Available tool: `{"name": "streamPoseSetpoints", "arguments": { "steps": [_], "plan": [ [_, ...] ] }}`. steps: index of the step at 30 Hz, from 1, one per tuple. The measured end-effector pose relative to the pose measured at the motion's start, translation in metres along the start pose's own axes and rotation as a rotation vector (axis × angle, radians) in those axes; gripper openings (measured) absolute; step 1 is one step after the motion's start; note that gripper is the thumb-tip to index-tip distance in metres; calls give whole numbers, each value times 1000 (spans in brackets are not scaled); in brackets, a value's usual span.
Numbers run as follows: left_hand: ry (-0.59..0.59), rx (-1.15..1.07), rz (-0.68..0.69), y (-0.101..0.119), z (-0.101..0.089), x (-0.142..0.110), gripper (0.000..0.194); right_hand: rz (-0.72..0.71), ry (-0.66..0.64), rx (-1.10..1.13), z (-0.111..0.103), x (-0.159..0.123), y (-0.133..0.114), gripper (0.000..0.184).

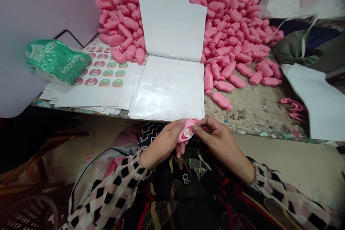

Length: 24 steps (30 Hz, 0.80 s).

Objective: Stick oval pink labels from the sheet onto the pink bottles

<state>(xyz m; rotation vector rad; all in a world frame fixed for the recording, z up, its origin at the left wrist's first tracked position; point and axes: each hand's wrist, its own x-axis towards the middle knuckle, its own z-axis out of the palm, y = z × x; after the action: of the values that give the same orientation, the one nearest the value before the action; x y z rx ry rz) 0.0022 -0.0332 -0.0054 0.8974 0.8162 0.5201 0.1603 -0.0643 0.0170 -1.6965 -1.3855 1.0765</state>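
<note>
Above the lap, at the table's edge, the left hand (164,142) and right hand (219,140) close their fingers around a small pink plastic bottle (186,132) bearing a round sticker, near a heap of pink plastic bottles (229,25).

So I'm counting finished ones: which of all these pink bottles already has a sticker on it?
Only the pink bottle held between the left hand and right hand; it shows a round label. Those in the pile show none.
</note>
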Motion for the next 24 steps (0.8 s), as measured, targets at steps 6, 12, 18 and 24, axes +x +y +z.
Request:
{"name": "streamPoseSetpoints", "arguments": {
  "steps": [6, 12, 18, 24],
  "plan": [
    [36, 177, 6, 8, 2, -4, 41, 95, -63, -47, -4, 1, 1, 29],
    [73, 269, -1, 12, 3, -7, 42, 142, -39, -62, -8, 4, 11, 34],
    [11, -30, -2, 4, 2, -3, 41, 81, 5, 192, -8, 7, 7, 35],
    [-33, -150, -36, 4, 3, -2, 34, 8, 42, 29, 0, 9, 3, 36]
  ]
}}
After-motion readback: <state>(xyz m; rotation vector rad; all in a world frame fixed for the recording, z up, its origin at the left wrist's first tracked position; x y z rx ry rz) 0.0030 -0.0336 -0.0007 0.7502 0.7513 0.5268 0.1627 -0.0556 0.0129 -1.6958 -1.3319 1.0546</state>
